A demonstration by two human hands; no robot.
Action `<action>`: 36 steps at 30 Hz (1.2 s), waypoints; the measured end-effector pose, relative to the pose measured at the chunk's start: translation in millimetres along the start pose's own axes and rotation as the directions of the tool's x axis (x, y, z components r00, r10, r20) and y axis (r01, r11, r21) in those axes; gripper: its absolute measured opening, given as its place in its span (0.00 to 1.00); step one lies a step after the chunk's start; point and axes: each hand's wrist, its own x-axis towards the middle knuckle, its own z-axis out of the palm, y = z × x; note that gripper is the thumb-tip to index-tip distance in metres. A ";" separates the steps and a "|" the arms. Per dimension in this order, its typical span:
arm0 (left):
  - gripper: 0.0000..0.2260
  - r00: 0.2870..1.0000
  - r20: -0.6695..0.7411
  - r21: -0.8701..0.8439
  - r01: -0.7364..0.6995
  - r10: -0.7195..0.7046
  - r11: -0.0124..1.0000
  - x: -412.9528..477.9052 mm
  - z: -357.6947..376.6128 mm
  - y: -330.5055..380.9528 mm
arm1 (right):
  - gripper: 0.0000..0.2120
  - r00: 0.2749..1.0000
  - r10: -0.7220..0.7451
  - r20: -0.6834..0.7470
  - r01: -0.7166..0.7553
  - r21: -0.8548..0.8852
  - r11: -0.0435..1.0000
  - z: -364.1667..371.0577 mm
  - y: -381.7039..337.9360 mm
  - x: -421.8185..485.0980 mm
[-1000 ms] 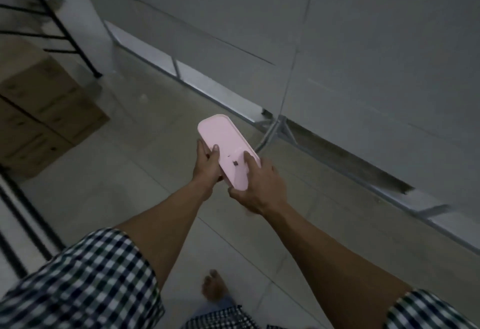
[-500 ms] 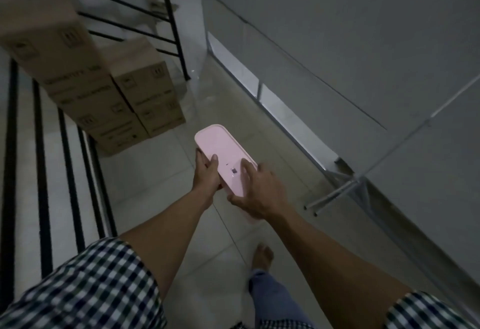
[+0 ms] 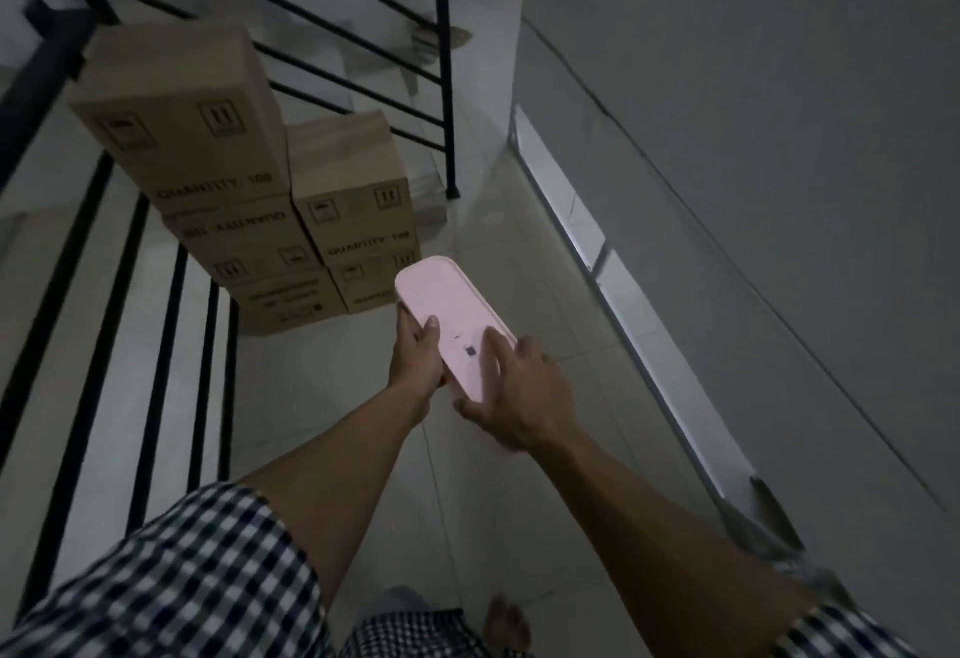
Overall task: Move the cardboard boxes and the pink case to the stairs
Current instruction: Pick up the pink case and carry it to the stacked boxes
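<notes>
I carry a long pink case (image 3: pixel 448 305) flat in front of me, above the tiled floor. My left hand (image 3: pixel 415 351) grips its left edge, thumb on top. My right hand (image 3: pixel 519 392) holds the near right end, fingers over the lid. Ahead on the left stand two stacks of cardboard boxes: a taller stack (image 3: pixel 208 163) beside the railing and a lower stack (image 3: pixel 358 210) to its right, both printed "QUANTITY 100". The far tip of the case overlaps the lower stack's bottom box in the view.
A black metal stair railing (image 3: pixel 156 345) runs along the left and turns behind the boxes (image 3: pixel 447 85). White stair steps (image 3: pixel 31 293) show through its bars. A grey wall (image 3: pixel 753 137) closes the right side. Pale floor tiles (image 3: pixel 498 252) lead ahead. My bare foot (image 3: pixel 506 621) is below.
The view has swung left and I have walked closer: the box stacks and railing are larger and more central. Both hands keep the same hold on the pink case.
</notes>
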 end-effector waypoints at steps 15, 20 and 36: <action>0.19 0.998 0.059 0.093 0.024 -0.030 0.995 280.2 104.8 70.6 | 0.45 0.994 0.111 0.021 -0.111 -0.014 0.994 -6.7 45.6 292.7; 0.19 0.996 0.091 0.129 0.012 -0.024 0.992 351.9 138.9 97.7 | 0.45 0.988 0.155 0.007 -0.155 0.006 0.988 -16.1 58.4 372.7; 0.19 0.981 -0.015 0.016 0.193 -0.193 0.981 561.6 226.7 100.4 | 0.48 0.974 0.046 0.220 -0.052 0.022 0.998 9.1 128.8 622.3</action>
